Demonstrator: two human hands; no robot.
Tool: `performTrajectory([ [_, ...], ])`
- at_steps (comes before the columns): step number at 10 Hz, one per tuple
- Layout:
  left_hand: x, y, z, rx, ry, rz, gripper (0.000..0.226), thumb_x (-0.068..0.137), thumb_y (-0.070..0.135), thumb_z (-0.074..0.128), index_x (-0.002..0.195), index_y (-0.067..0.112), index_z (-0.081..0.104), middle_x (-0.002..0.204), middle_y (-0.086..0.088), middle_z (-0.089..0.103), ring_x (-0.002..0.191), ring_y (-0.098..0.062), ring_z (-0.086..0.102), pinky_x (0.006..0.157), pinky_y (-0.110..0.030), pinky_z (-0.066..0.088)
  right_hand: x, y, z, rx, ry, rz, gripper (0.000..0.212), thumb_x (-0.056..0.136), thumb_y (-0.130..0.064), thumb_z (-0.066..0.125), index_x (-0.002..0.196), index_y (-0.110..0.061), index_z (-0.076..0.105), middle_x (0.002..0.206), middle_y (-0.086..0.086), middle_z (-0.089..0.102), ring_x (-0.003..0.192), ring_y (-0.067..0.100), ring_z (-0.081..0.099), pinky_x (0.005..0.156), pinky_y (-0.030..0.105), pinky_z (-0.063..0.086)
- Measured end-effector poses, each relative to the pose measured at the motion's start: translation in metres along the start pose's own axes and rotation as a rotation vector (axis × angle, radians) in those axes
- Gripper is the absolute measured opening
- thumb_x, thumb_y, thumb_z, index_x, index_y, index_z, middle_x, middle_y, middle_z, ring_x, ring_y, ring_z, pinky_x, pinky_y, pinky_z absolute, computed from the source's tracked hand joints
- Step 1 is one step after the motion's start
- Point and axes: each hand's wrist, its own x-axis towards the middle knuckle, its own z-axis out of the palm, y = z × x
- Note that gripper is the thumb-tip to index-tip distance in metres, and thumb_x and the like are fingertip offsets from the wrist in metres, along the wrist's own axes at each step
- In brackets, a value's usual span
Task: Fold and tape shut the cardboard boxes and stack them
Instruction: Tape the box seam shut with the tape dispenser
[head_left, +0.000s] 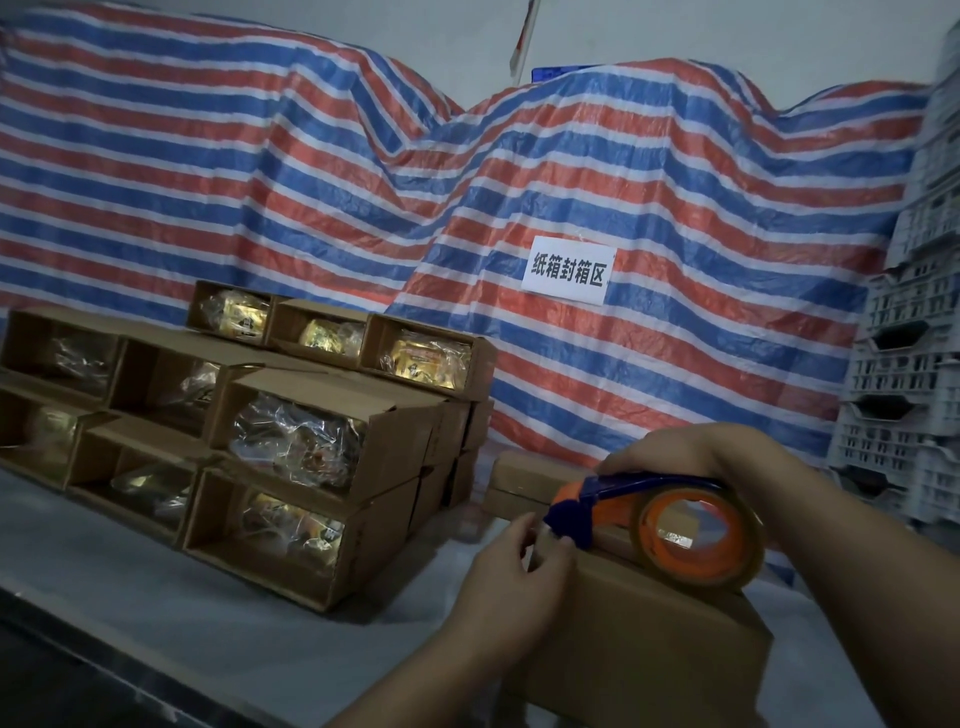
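Well, the biggest thing in view is the striped tarp (311, 182), red, blue and white, draped across the whole back, with a white paper sign (568, 270) stuck on it. Far right stands a column of pale plastic crates (904, 364).

On the grey table (156, 597), left of centre, sits the stack of open boxes (291, 441), open ends facing the camera, wrapped goods showing inside. I count eight in full view, with a ninth cut off at the left edge; more sit behind at the right end, their number unclear.

Down at lower right is the closed cardboard box (649, 639), its long axis running from the camera away toward the tarp. Just behind it lie two closed boxes (519, 488), one atop the other.

On the near box rides one tape dispenser (670, 525), orange wheel, blue frame, its nose pointing left. The right hand (670, 452) is clamped over its top. The left hand (511, 571) pinches at the dispenser's nose; the tape end itself is too small to make out.
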Motion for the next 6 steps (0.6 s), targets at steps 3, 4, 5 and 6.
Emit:
performTrajectory([
  [3,0.015,-0.019,0.007,0.183,-0.051,0.039,0.035,0.087,0.047,0.038,0.114,0.068,0.047,0.099,0.015,0.067,0.092,-0.002,0.06,0.078,-0.027,0.049,-0.004,-0.005,-0.008,-0.249,-0.068,0.043,0.034,0.101,-0.048,0.049,0.113,-0.019,0.064,0.088,-0.002,0.071,0.078,0.008,0.066,0.085,0.028,0.052],
  [4,0.016,-0.018,0.001,0.365,-0.059,0.097,0.036,0.086,0.053,0.036,0.118,0.046,0.053,0.093,0.01,0.065,0.086,-0.004,0.06,0.079,-0.033,0.053,0.005,0.002,-0.004,-0.032,-0.058,-0.014,0.016,0.099,-0.031,0.056,0.104,-0.018,0.063,0.098,-0.002,0.064,0.084,0.01,0.06,0.091,0.029,0.052],
  [5,0.02,-0.015,-0.007,0.64,-0.023,0.234,0.038,0.089,0.058,0.033,0.106,0.034,0.057,0.093,0.01,0.06,0.088,-0.007,0.057,0.079,-0.036,0.051,0.006,0.0,-0.008,-0.13,-0.063,0.011,0.023,0.1,-0.04,0.055,0.1,-0.019,0.063,0.089,-0.003,0.068,0.075,0.008,0.062,0.076,0.024,0.052],
  [6,0.023,-0.016,-0.01,0.765,-0.005,0.331,0.045,0.093,0.06,0.029,0.115,0.033,0.058,0.104,0.011,0.061,0.101,-0.008,0.055,0.085,-0.033,0.048,0.003,-0.007,-0.018,-0.332,-0.074,0.102,0.045,0.097,-0.062,0.048,0.104,-0.02,0.065,0.068,-0.005,0.071,0.059,0.006,0.065,0.068,0.022,0.051],
])
